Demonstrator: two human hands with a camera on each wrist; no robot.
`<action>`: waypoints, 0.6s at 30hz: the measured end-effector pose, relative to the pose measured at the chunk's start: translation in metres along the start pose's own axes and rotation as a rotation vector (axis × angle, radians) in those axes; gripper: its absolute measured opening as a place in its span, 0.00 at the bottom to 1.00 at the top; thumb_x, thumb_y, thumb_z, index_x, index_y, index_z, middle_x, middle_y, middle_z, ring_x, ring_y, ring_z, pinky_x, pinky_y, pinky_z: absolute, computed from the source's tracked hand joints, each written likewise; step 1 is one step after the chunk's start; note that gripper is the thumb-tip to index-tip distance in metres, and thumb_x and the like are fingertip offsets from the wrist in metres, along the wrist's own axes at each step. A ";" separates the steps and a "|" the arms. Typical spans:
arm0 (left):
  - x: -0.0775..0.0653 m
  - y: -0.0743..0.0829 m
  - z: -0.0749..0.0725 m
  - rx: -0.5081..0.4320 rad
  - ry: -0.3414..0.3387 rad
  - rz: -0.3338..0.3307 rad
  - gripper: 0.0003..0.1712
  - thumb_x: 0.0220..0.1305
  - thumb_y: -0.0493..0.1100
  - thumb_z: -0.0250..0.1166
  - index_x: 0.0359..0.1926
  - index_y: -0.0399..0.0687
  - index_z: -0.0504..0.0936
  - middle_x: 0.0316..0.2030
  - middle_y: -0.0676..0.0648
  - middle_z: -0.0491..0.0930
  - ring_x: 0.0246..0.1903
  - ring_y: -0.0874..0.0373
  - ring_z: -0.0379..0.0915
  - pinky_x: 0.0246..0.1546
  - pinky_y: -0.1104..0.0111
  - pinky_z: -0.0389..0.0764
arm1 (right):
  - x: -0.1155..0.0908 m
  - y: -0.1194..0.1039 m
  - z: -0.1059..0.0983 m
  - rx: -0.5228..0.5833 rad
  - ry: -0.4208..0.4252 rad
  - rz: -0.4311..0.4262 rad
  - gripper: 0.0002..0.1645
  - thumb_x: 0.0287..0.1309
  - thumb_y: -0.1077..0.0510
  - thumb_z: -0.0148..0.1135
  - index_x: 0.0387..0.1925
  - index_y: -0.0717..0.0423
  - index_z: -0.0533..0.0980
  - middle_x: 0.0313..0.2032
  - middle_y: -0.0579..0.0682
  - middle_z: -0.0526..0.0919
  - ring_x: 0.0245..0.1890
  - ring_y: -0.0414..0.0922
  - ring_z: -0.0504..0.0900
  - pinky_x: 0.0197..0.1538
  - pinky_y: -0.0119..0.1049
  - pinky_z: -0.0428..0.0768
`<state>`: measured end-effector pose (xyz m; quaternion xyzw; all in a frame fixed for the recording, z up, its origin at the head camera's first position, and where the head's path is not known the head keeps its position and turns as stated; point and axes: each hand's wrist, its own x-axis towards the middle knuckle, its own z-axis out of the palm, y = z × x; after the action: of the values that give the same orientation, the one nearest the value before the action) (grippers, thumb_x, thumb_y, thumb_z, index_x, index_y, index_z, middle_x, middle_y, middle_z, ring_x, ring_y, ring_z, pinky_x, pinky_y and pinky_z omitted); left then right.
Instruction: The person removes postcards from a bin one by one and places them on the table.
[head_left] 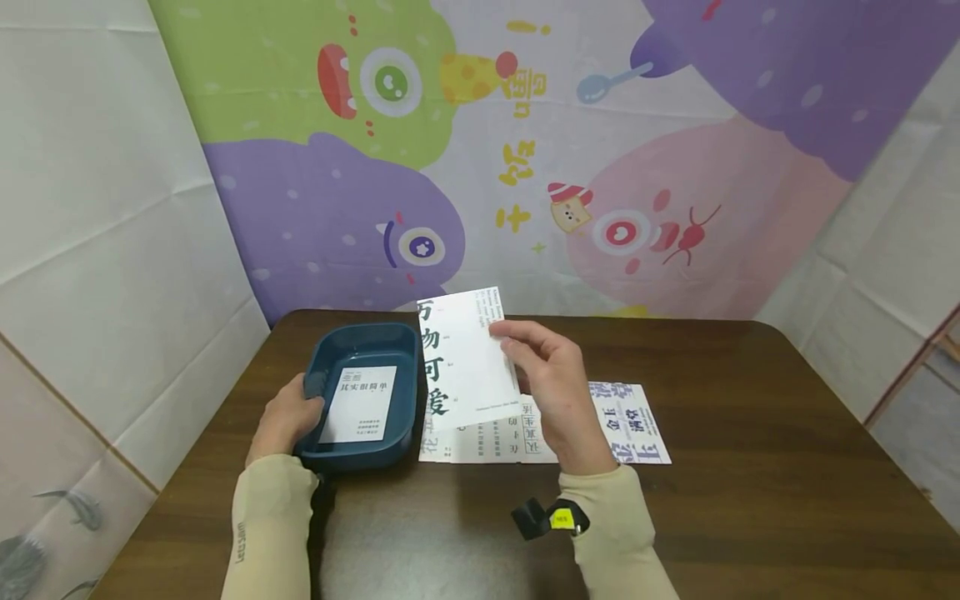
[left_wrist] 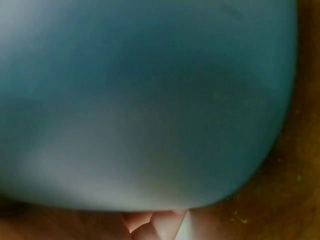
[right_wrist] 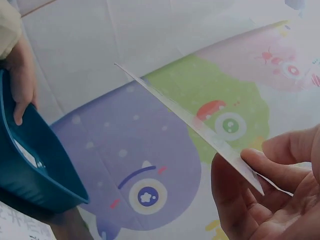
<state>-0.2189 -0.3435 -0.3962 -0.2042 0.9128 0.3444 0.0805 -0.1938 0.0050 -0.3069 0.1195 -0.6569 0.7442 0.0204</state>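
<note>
My right hand pinches a white card with large dark Chinese characters, between thumb and fingers, raised over the table. Seen nearly edge-on in the right wrist view, that card slants up from the fingertips. At the left, my left hand grips the side of a dark blue tray, its thumb over the rim. Another printed white card lies inside the tray. The blurred tray wall fills most of the left wrist view.
On the brown wooden table, several printed cards lie in a row right of the tray, partly hidden by my right hand and the raised card. A cartoon-printed cloth hangs behind the table; pale sheets cover the sides.
</note>
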 end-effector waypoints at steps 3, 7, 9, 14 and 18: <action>-0.001 0.000 0.000 -0.004 -0.001 0.001 0.35 0.71 0.43 0.45 0.74 0.36 0.48 0.69 0.23 0.56 0.60 0.26 0.59 0.57 0.28 0.63 | 0.000 0.000 -0.003 0.007 0.003 -0.006 0.14 0.68 0.59 0.56 0.49 0.56 0.82 0.53 0.53 0.81 0.45 0.52 0.81 0.38 0.36 0.84; -0.001 0.001 0.000 -0.003 0.001 0.002 0.34 0.71 0.43 0.45 0.73 0.35 0.49 0.68 0.23 0.57 0.60 0.26 0.59 0.57 0.29 0.63 | 0.001 0.000 -0.007 0.015 0.003 -0.013 0.14 0.68 0.57 0.55 0.50 0.57 0.82 0.54 0.54 0.80 0.46 0.52 0.81 0.38 0.35 0.84; -0.002 0.001 0.000 0.000 0.005 0.005 0.34 0.71 0.43 0.45 0.73 0.35 0.50 0.68 0.23 0.57 0.60 0.26 0.59 0.57 0.29 0.63 | 0.001 0.000 -0.009 0.016 0.004 -0.015 0.15 0.68 0.57 0.55 0.50 0.57 0.81 0.54 0.53 0.80 0.46 0.51 0.81 0.39 0.36 0.85; -0.001 0.001 0.000 -0.003 0.008 0.005 0.33 0.71 0.43 0.45 0.73 0.35 0.51 0.68 0.23 0.57 0.60 0.26 0.59 0.58 0.29 0.63 | 0.004 0.001 -0.015 0.014 0.022 -0.018 0.16 0.68 0.55 0.56 0.51 0.57 0.81 0.55 0.54 0.79 0.46 0.52 0.82 0.39 0.36 0.86; -0.001 0.001 0.000 -0.011 0.008 0.000 0.34 0.71 0.43 0.45 0.73 0.36 0.50 0.68 0.23 0.57 0.60 0.26 0.60 0.57 0.29 0.63 | 0.005 0.001 -0.021 0.016 0.038 -0.020 0.16 0.69 0.54 0.55 0.52 0.56 0.81 0.55 0.54 0.80 0.44 0.52 0.83 0.38 0.36 0.86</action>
<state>-0.2181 -0.3427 -0.3957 -0.2059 0.9113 0.3485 0.0757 -0.2017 0.0247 -0.3092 0.1120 -0.6493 0.7512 0.0397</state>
